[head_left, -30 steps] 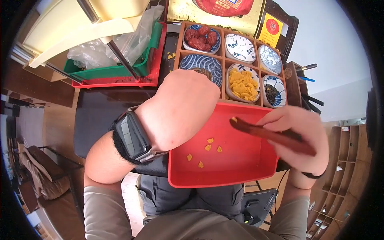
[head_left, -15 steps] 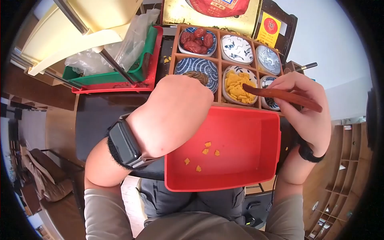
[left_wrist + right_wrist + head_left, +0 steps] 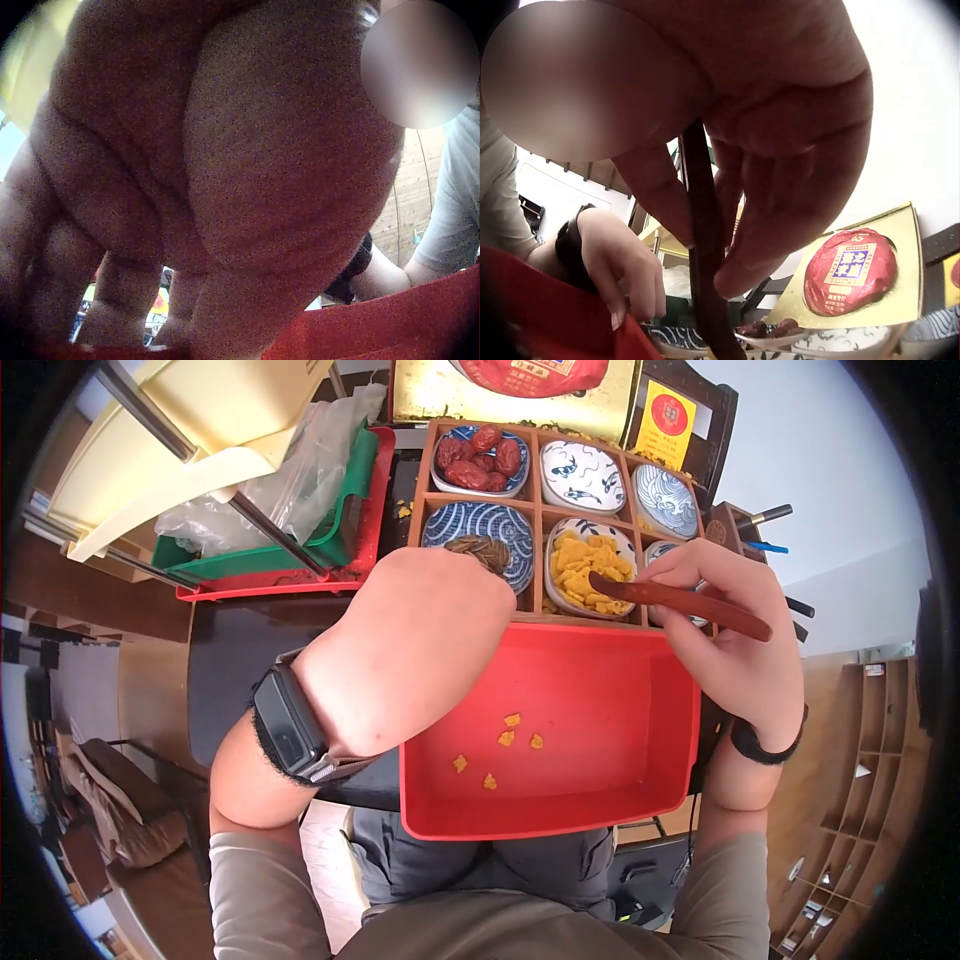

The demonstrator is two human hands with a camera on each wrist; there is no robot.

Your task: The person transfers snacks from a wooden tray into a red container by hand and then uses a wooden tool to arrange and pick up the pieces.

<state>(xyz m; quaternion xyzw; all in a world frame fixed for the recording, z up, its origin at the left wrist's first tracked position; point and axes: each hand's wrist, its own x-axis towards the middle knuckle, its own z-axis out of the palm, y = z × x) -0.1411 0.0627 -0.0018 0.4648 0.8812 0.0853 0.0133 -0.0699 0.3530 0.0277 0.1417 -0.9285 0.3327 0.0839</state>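
Note:
My right hand (image 3: 745, 615) holds reddish-brown wooden tongs (image 3: 690, 600). Their tip reaches onto yellow flaky pieces (image 3: 575, 565) heaped in a small patterned bowl (image 3: 625, 543). The dark tongs (image 3: 705, 225) run down between thumb and fingers in the right wrist view. My left hand (image 3: 415, 640) hangs over the left back corner of a red plastic bin (image 3: 640, 800); in the right wrist view this hand (image 3: 622, 262) grips the bin's rim. Several loose yellow pieces (image 3: 507, 738) lie on the bin floor.
A wooden divided box (image 3: 535, 510) behind the bin holds bowls with red dates (image 3: 485, 460), a dark twisted bundle (image 3: 480, 550) and other contents. Left stands a green tray (image 3: 340, 520) with plastic bags, under a cream rack (image 3: 190, 480). A gold box (image 3: 610, 410) stands behind.
My right hand has carried the tongs from above the red bin back and up to the bowl of yellow pieces. The left hand stays at the bin's corner.

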